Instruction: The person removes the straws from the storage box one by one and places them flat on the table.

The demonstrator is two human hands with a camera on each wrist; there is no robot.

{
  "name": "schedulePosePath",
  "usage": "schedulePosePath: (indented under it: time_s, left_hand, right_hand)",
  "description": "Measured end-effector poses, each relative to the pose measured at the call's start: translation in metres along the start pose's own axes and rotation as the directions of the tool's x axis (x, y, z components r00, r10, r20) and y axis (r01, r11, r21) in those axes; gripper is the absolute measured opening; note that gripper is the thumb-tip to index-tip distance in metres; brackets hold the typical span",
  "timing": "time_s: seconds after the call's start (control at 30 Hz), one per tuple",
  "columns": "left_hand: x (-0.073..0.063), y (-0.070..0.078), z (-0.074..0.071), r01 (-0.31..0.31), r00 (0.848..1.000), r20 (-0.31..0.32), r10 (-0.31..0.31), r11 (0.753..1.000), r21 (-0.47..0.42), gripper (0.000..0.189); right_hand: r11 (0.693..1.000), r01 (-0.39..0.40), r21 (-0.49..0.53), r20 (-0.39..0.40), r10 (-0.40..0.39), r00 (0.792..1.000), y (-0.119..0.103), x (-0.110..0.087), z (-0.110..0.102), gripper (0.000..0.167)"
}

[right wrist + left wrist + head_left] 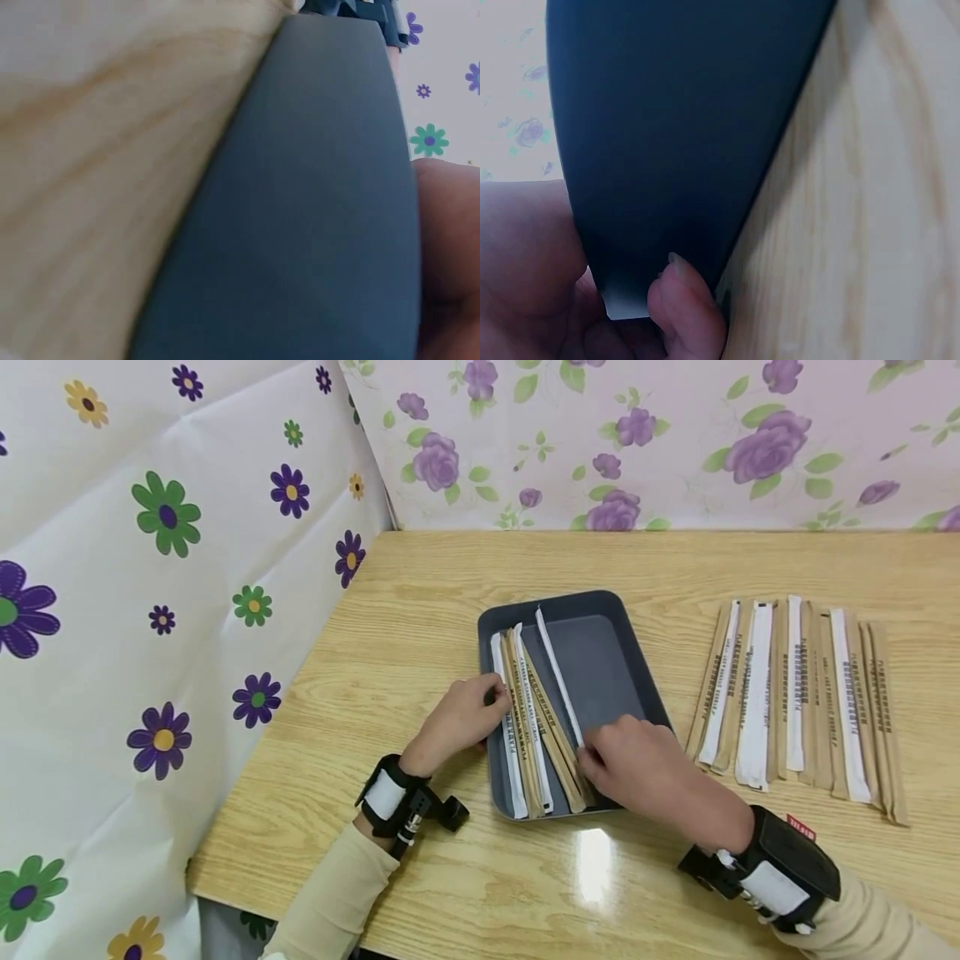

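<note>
A wood-grain table [360,693] fills most of the head view, with a white cloth of bold purple, green and yellow flowers [90,543] hanging at its left and a pale cloth printed with purple roses [667,410] behind it. On the table lies a dark grey rectangular tray [607,668], its far end angled slightly left. Well over to the right, a row of slim paper packets [795,693], brown mixed with white, lies directly on the wood, lengthwise and roughly side by side.

2 beige sleeves [330,893] reach in from below. The right hand [637,768] is over the tray's right side, its fingers bent, thumb and forefinger pinching the near end of 1 white packet. The left hand [465,714] grips the tray's left wall, fingers curled against the outside. A black band [795,860] circles each wrist.

Inside the tray, a bunch of brown and white packets [525,727] lies along the left half, some crossing slantwise at the near end. The pinched white packet [558,677] slants beside them, its far tip by the tray's far wall.
</note>
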State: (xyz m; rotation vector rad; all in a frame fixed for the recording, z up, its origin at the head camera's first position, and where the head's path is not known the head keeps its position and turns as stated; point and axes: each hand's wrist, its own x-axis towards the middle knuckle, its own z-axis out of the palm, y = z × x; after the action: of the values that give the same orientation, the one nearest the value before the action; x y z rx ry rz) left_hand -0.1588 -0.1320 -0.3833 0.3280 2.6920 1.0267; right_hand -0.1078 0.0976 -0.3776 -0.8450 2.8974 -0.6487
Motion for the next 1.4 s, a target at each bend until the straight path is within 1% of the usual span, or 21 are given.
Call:
schedulePosePath:
  time_s: [0.2,0.33,0.47,0.7,0.9,1.23,1.4]
  left_hand:
    - [0.000,0.000,0.000,0.001,1.000,-0.003,-0.001,1.000,0.011,0.013]
    - [0.000,0.000,0.000,0.004,1.000,-0.005,-0.004,1.000,0.014,0.013]
    - [0.000,0.000,0.001,-0.001,1.000,-0.005,0.001,1.000,0.009,0.013]
    - [-0.001,0.000,0.000,-0.006,1.000,-0.007,0.006,1.000,-0.001,0.013]
    - [-0.002,-0.001,0.001,-0.013,1.000,-0.004,0.013,1.000,-0.004,0.015]
    - [-0.002,-0.001,0.000,-0.001,1.000,0.008,0.001,1.000,0.001,0.013]
    - [-0.002,-0.001,0.001,-0.003,1.000,0.003,0.003,1.000,0.006,0.013]
  right_hand:
    - [1.000,0.014,0.001,-0.051,-0.014,0.999,0.002,-0.001,-0.011,0.040]
    - [1.000,0.018,0.004,-0.063,-0.018,0.998,0.003,-0.001,-0.017,0.040]
    - [1.000,-0.009,0.000,-0.072,0.009,0.997,0.006,-0.001,-0.022,0.039]
    - [0.998,-0.055,-0.027,-0.126,0.051,0.991,0.010,-0.001,-0.027,0.039]
    - [0.997,-0.076,-0.031,-0.124,0.072,0.990,0.012,-0.002,-0.027,0.042]
    - [0.995,-0.093,-0.046,-0.095,0.088,0.992,0.014,-0.001,-0.022,0.043]
    - [0.994,-0.099,-0.053,-0.099,0.094,0.991,0.015,-0.001,-0.022,0.042]
